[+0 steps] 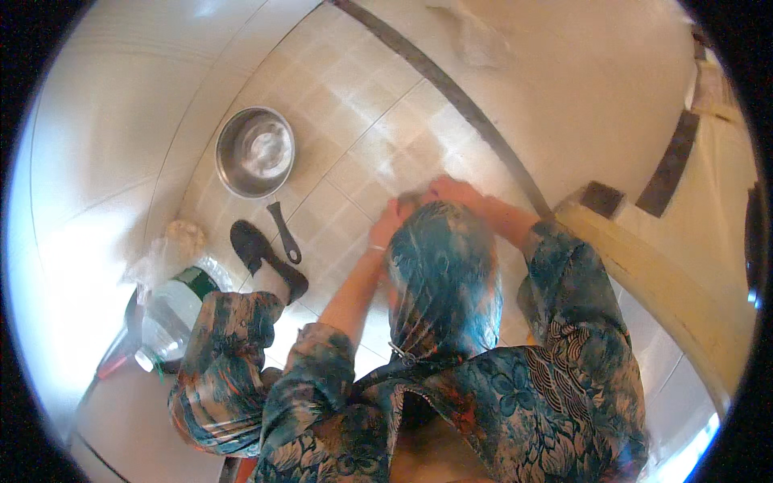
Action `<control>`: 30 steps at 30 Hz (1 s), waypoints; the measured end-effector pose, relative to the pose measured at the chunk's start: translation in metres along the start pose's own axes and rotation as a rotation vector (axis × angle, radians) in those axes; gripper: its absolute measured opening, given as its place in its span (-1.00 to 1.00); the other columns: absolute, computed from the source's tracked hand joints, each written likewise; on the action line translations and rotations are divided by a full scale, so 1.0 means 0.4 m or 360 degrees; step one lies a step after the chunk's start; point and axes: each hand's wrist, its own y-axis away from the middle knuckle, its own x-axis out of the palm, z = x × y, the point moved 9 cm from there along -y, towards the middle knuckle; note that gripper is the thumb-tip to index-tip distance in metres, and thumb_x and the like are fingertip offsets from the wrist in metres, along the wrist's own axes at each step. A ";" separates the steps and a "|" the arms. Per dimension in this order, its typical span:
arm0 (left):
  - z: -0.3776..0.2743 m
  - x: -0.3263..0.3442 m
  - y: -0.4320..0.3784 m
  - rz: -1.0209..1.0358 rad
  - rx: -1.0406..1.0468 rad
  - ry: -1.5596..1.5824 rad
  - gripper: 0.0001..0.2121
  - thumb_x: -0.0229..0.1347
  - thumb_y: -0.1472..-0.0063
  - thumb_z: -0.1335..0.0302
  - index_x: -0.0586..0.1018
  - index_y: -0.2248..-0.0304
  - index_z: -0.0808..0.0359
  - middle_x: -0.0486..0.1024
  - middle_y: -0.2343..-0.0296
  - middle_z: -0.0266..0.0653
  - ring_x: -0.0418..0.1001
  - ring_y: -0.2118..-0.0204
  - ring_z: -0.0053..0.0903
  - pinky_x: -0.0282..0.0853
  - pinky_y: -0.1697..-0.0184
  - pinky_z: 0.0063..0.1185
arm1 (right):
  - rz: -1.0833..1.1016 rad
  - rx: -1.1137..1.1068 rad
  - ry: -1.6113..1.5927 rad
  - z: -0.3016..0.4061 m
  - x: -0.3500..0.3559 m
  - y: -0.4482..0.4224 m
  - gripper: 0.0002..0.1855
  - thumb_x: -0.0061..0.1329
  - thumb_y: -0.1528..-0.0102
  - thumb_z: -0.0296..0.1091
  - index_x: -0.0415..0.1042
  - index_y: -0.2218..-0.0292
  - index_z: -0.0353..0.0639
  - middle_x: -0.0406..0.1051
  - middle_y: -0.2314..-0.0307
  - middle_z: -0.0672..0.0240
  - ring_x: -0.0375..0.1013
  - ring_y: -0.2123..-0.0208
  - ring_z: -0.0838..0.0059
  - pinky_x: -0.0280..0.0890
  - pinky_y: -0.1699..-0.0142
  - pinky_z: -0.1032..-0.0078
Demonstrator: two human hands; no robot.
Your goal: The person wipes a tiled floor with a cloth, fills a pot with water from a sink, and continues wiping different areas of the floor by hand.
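Observation:
My left hand [388, 224] and my right hand [454, 191] are close together low over the tiled floor [338, 108]. Between them is a small dark brownish object [412, 199], blurred and partly covered, and the fingers of both hands close on its sides. What it is I cannot tell. A head with dark, bluish-sheened hair [444, 265] fills the space between my forearms and hides part of both hands. To the left, a steel saucepan [256, 152] rests on the floor, its black handle [284, 232] pointing down the picture.
A foot in a black shoe [266, 259] is beside the pan handle. Further left lies a large clear plastic bottle [172, 320] with a green band, near a round tan item [184, 236]. A dark strip [447, 90] crosses the floor; a yellowish ledge [652, 308] runs along the right.

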 end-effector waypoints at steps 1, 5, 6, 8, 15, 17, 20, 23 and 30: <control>0.011 -0.060 -0.013 -0.0132 -0.0033 -0.0018 -0.63 -0.11 -0.09 0.41 0.29 0.06 0.17 0.27 0.24 -0.01 0.27 0.16 -0.17 0.23 0.10 -0.37 | -0.0305 -0.0602 0.0540 0.100 -0.049 0.002 -0.75 -0.21 0.00 -0.14 0.37 0.34 -0.04 0.30 0.42 0.14 0.30 0.26 0.10 0.25 0.20 0.26; -0.091 -0.283 -0.091 -0.0917 0.0486 0.0074 -0.43 0.09 0.14 0.58 0.25 0.04 0.22 0.16 0.14 0.05 0.20 0.09 -0.06 0.19 0.06 -0.40 | -0.1107 -0.0619 0.0810 0.154 -0.341 0.006 -0.80 -0.14 0.11 -0.39 0.43 0.38 0.06 0.30 0.39 0.31 0.27 0.27 0.25 0.30 0.27 0.38; -0.123 -0.298 -0.114 -0.0907 0.0522 0.0053 -0.43 0.09 0.14 0.58 0.25 0.04 0.22 0.16 0.14 0.05 0.20 0.09 -0.06 0.19 0.06 -0.40 | -0.1076 -0.0564 0.0762 0.133 -0.374 0.001 -0.75 -0.14 0.10 -0.41 0.42 0.31 0.05 0.28 0.29 0.29 0.26 0.22 0.24 0.31 0.24 0.36; -0.195 -0.283 -0.156 -0.0697 0.0559 -0.0252 -0.37 0.14 0.18 0.55 0.22 0.03 0.27 0.12 0.09 0.13 0.16 0.06 -0.04 0.15 0.01 -0.37 | -0.1016 -0.0389 0.0783 0.080 -0.377 0.013 -0.72 -0.15 0.09 -0.42 0.39 0.27 0.04 0.25 0.24 0.28 0.26 0.20 0.23 0.31 0.22 0.34; -0.290 -0.150 -0.198 -0.0374 0.0701 -0.0504 -0.29 0.19 0.20 0.49 0.16 -0.01 0.27 0.06 0.01 0.14 0.09 -0.01 0.01 0.05 -0.06 -0.33 | -0.1216 0.0041 0.0535 -0.059 -0.286 0.183 -0.54 -0.15 0.09 -0.51 0.21 0.09 -0.09 0.16 0.13 0.09 0.22 0.10 0.12 0.30 0.17 0.27; -0.293 -0.091 -0.187 -0.0263 0.0665 -0.0714 -0.34 0.14 0.15 0.50 0.19 -0.01 0.19 0.04 -0.03 -0.05 0.09 -0.01 -0.08 0.12 -0.03 -0.32 | -0.1387 0.0219 0.0237 -0.118 -0.216 0.222 -0.52 -0.19 0.10 -0.56 0.22 0.08 -0.07 0.17 0.12 0.14 0.23 0.10 0.13 0.28 0.15 0.32; -0.306 0.015 -0.211 -0.0437 0.0961 -0.0778 -0.62 -0.04 0.00 0.44 0.33 0.11 0.19 0.13 0.02 -0.20 0.14 0.04 -0.17 0.17 0.04 -0.28 | -0.1376 0.0568 0.0001 -0.194 -0.116 0.291 -0.57 -0.17 0.07 -0.48 0.25 0.10 0.00 0.20 0.18 0.13 0.25 0.12 0.13 0.24 0.11 0.32; -0.418 0.118 -0.118 -0.0444 0.1151 -0.0920 -0.70 -0.10 -0.03 0.40 0.38 0.19 0.20 0.19 0.09 -0.21 0.19 0.10 -0.21 0.21 0.12 -0.26 | -0.1303 0.0799 -0.0328 -0.306 0.038 0.371 -0.54 -0.15 0.11 -0.52 0.25 0.12 0.03 0.20 0.24 0.07 0.29 0.22 0.08 0.28 0.21 0.31; -0.444 0.010 -0.116 -0.0558 0.1190 -0.0560 -0.86 -0.08 0.04 0.52 0.42 0.42 0.26 0.31 0.42 -0.13 0.30 0.33 -0.19 0.27 0.21 -0.40 | -0.1808 0.0365 -0.0248 -0.286 -0.053 0.434 -0.68 -0.13 0.19 -0.59 0.39 0.34 -0.02 0.28 0.40 0.16 0.33 0.37 0.09 0.27 0.27 0.28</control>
